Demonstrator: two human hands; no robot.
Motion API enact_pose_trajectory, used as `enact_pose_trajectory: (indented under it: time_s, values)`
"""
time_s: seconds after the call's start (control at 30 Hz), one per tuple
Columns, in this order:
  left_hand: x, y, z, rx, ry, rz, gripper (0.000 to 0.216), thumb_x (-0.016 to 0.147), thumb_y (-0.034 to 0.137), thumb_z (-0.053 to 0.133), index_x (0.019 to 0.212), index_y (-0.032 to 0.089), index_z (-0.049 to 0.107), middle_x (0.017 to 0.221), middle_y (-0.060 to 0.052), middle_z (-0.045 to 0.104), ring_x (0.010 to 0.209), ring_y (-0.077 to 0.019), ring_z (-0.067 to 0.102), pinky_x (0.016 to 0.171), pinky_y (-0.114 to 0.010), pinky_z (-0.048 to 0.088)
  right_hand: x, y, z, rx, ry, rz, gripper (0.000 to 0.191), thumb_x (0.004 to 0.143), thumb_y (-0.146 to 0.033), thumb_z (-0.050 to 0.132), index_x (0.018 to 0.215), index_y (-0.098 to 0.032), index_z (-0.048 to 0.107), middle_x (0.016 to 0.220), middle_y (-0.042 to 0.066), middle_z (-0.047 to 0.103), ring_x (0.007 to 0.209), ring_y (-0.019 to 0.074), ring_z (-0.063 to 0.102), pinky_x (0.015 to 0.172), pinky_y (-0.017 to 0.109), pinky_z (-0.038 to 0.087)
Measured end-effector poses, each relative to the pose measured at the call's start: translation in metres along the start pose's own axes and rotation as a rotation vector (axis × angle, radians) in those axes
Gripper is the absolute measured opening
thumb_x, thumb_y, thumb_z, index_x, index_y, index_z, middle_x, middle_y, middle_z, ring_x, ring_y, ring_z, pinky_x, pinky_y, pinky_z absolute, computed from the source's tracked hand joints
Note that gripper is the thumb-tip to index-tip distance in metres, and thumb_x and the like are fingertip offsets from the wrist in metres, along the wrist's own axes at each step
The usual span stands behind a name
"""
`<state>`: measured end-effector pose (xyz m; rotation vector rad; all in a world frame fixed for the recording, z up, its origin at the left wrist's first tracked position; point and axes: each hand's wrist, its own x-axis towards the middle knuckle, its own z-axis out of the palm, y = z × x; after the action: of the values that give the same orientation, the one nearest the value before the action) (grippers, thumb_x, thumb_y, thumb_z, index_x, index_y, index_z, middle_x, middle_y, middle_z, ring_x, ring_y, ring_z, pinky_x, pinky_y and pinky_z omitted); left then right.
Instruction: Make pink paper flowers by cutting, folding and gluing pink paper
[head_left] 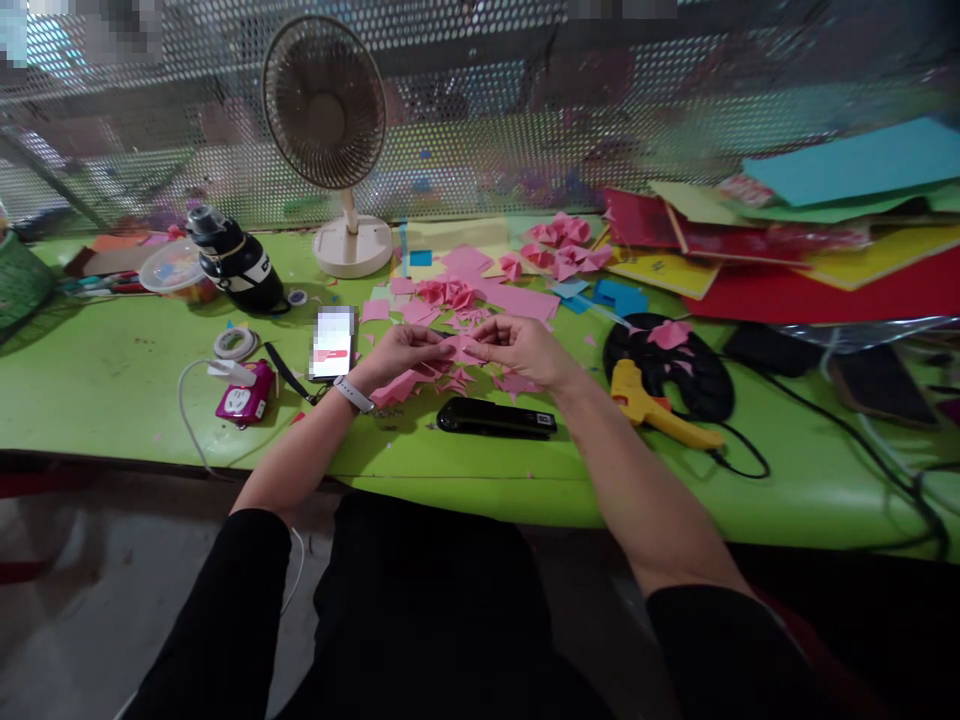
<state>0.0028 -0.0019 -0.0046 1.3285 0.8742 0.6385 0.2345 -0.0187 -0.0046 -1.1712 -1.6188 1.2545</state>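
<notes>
Both hands meet over the green table (112,370), pinching one small piece of pink paper (459,348) between them. My left hand (405,352), with a white watch on its wrist, grips the paper's left side with closed fingers. My right hand (521,348) pinches the right side. Folded pink paper pieces (409,383) lie just under the hands, and more pink scraps (517,382) are beside them. A black stapler-like tool (496,418) rests on the table in front of my hands.
A yellow glue gun (649,408) lies on a black mat (697,380) to the right. A phone (332,343), pink power adapter (244,395), tape roll (235,343), black bottle (236,260) and white fan (330,130) stand left. Coloured paper sheets (825,240) pile at right.
</notes>
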Motion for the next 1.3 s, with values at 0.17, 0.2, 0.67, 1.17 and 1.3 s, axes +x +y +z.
enact_pose_trajectory:
  time_s: [0.17,0.2,0.67,1.17,1.3]
  values:
    - [0.002,-0.005,-0.003,0.017,-0.012,0.018,0.040,0.076,0.042,0.081,0.098,0.009,0.073,0.089,-0.012,0.076,0.071,-0.0128,0.073,0.068,-0.025,0.060,0.000,-0.001,0.001,-0.007,0.011,-0.001,0.035,0.066,-0.047,0.085,0.083,-0.019,0.071,0.079,0.004,0.070,0.073,0.0178,0.065,0.071,0.036,0.056]
    - [0.002,-0.005,-0.003,0.018,-0.015,0.023,0.040,0.077,0.042,0.081,0.098,0.009,0.073,0.090,-0.012,0.077,0.071,-0.0128,0.073,0.068,-0.025,0.061,0.000,-0.001,0.001,-0.008,0.012,-0.001,0.035,0.066,-0.047,0.085,0.083,-0.020,0.070,0.079,0.004,0.070,0.073,0.0177,0.065,0.071,0.036,0.056]
    - [0.000,0.001,-0.002,-0.045,-0.002,-0.036,0.031,0.078,0.031,0.082,0.095,0.008,0.070,0.087,-0.011,0.077,0.073,-0.0130,0.074,0.076,-0.026,0.061,0.004,0.003,-0.002,0.008,-0.011,-0.017,0.036,0.066,-0.047,0.085,0.085,-0.020,0.071,0.083,0.004,0.072,0.076,0.0182,0.067,0.076,0.039,0.058]
    - [-0.033,-0.004,-0.006,-0.032,0.147,-0.243,0.013,0.079,0.018,0.078,0.079,0.008,0.070,0.077,-0.008,0.076,0.067,-0.0102,0.072,0.075,-0.024,0.060,0.004,0.003,-0.007,0.040,0.030,-0.055,0.020,0.073,-0.033,0.083,0.085,-0.021,0.073,0.087,0.005,0.073,0.080,0.0184,0.070,0.083,0.040,0.060]
    - [-0.044,-0.017,0.003,-0.068,0.143,-0.239,0.013,0.077,0.017,0.080,0.078,0.009,0.070,0.079,-0.007,0.077,0.068,-0.0107,0.073,0.071,-0.022,0.060,0.001,-0.009,-0.004,0.069,0.080,-0.046,0.023,0.070,-0.038,0.085,0.080,-0.022,0.072,0.080,0.005,0.073,0.078,0.0206,0.070,0.081,0.043,0.061]
